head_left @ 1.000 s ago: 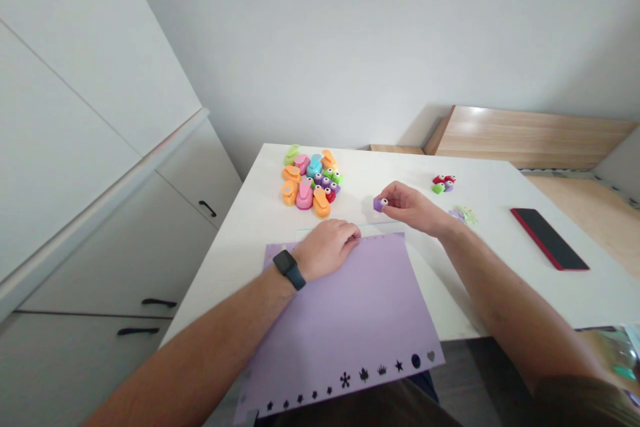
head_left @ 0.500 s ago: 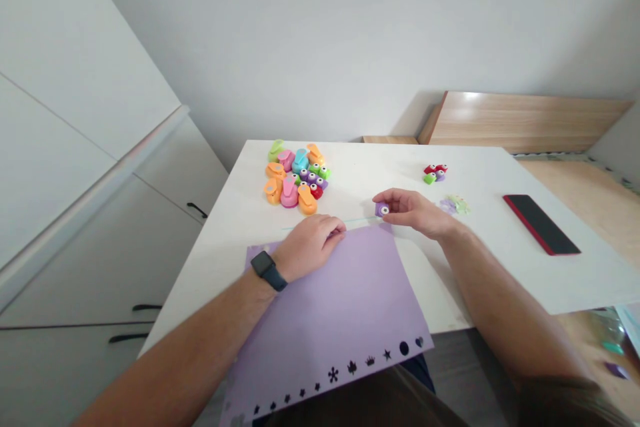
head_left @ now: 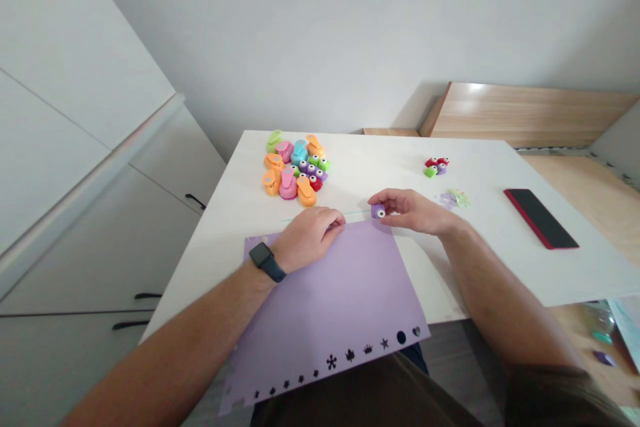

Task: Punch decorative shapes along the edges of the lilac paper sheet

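My right hand [head_left: 413, 211] pinches a small purple craft punch [head_left: 379, 211] between fingers and thumb, right at the far edge of a lilac paper sheet [head_left: 320, 307]. My left hand [head_left: 310, 237], with a black smartwatch [head_left: 267, 261] on its wrist, lies curled on that sheet and holds it near the far edge. Along the sheet's near edge runs a row of small punched shapes, such as stars, leaves and a flower. A thin pale green strip [head_left: 320, 217] lies on the table just beyond the paper, partly hidden by my left hand.
Many orange, pink, blue and green craft punches [head_left: 295, 170] crowd the white table [head_left: 400, 167]. Several small red, green and purple punches [head_left: 436, 166] stand to the right, near paper scraps [head_left: 454, 199]. A black phone in a red case [head_left: 540, 218] lies further right. White cabinets [head_left: 85, 213] stand left.
My right hand has lowered the purple punch from above the table to the sheet's far edge. My left hand stays on the paper. The view has tilted slightly.
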Tool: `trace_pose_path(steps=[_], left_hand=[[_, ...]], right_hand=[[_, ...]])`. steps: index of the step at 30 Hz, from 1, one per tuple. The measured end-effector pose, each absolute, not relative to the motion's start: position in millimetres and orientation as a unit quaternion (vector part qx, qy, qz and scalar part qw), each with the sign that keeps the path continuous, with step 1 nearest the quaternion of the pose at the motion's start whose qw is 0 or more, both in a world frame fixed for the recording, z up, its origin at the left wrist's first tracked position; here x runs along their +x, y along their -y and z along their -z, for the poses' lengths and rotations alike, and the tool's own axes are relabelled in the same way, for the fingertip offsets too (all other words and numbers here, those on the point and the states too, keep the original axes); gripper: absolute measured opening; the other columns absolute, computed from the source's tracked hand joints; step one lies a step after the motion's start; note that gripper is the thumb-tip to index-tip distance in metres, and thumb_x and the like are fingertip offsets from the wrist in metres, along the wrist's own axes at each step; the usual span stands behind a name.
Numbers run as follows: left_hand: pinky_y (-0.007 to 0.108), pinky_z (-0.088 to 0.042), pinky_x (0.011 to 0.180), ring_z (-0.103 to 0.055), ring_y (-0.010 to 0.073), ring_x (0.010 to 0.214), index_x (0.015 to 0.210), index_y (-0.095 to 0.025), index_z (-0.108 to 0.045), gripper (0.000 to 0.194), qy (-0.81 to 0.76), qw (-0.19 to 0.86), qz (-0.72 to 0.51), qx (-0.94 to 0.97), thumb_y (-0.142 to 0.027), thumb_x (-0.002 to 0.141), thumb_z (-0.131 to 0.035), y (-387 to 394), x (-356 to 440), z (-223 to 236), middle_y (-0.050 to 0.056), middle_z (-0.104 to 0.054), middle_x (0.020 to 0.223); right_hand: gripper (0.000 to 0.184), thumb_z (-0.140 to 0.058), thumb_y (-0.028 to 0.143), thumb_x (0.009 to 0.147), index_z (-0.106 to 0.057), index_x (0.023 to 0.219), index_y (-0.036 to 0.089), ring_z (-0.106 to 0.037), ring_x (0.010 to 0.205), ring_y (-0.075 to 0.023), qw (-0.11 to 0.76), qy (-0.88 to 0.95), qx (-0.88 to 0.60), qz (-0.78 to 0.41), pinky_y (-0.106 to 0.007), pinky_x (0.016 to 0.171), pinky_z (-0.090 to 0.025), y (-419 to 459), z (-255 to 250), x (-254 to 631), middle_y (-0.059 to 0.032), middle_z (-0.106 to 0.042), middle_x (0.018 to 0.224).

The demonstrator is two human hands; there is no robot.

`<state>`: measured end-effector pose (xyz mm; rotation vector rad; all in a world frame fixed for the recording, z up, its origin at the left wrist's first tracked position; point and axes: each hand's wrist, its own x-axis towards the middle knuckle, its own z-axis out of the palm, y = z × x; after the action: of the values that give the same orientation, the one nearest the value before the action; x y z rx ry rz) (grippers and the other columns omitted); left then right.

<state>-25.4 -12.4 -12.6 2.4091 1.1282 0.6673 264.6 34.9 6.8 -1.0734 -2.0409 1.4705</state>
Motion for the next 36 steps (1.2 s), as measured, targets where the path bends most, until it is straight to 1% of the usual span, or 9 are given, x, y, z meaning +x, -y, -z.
trace_pose_path(steps=[8, 15, 22, 28, 36], left_hand=[[0.033, -0.048, 0.081, -0.065, 0.0194, 0.089, 0.099, -0.018, -0.066, 0.012, -0.407, 0.197, -0.237, 0.86, -0.022, 0.1, -0.056, 12.4, -26.1, 13.8, 0.004, -0.071, 0.094], [0.033, -0.048, 0.081, -0.065, 0.0197, 0.089, 0.099, -0.018, -0.067, 0.012, -0.408, 0.195, -0.235, 0.861, -0.022, 0.1, -0.055, 12.3, -26.5, 13.4, 0.005, -0.071, 0.094], [0.033, -0.049, 0.081, -0.066, 0.0198, 0.09, 0.099, -0.019, -0.067, 0.012, -0.406, 0.193, -0.241, 0.86, -0.021, 0.099, -0.055, 12.0, -26.0, 13.3, 0.005, -0.072, 0.094], [0.033, -0.049, 0.082, -0.066, 0.0198, 0.09, 0.099, -0.019, -0.067, 0.011, -0.406, 0.194, -0.239, 0.86, -0.022, 0.099, -0.056, 12.4, -25.9, 13.4, 0.004, -0.072, 0.094], [0.033, -0.049, 0.081, -0.066, 0.0199, 0.09, 0.099, -0.019, -0.067, 0.012, -0.404, 0.192, -0.242, 0.861, -0.021, 0.099, -0.055, 12.2, -25.8, 14.3, 0.005, -0.072, 0.095]], right_hand=[[0.045, -0.074, 0.029, 0.085, -0.064, 0.128, 0.02, -0.065, 0.095, -0.0191, 0.214, 0.754, -0.383, -0.488, -0.038, 0.09, -0.054, -32.8, -8.1, 263.9, -0.0064, -0.069, 0.107], [0.042, -0.074, 0.029, 0.085, -0.065, 0.126, 0.021, -0.066, 0.097, -0.0204, 0.211, 0.765, -0.378, -0.477, -0.039, 0.092, -0.054, -31.3, -12.7, 264.5, -0.0066, -0.07, 0.107], [0.041, -0.073, 0.029, 0.085, -0.066, 0.125, 0.022, -0.066, 0.098, -0.0209, 0.199, 0.785, -0.382, -0.444, -0.04, 0.094, -0.054, -31.9, -10.9, 265.0, -0.0068, -0.07, 0.11], [0.041, -0.072, 0.027, 0.085, -0.066, 0.126, 0.023, -0.066, 0.096, -0.0211, 0.206, 0.793, -0.396, -0.415, -0.041, 0.093, -0.055, -32.9, -7.2, 265.1, -0.0069, -0.07, 0.11], [0.042, -0.073, 0.028, 0.084, -0.067, 0.125, 0.023, -0.066, 0.097, -0.0211, 0.207, 0.797, -0.395, -0.408, -0.041, 0.094, -0.055, -32.9, -8.1, 265.8, -0.0071, -0.071, 0.111]])
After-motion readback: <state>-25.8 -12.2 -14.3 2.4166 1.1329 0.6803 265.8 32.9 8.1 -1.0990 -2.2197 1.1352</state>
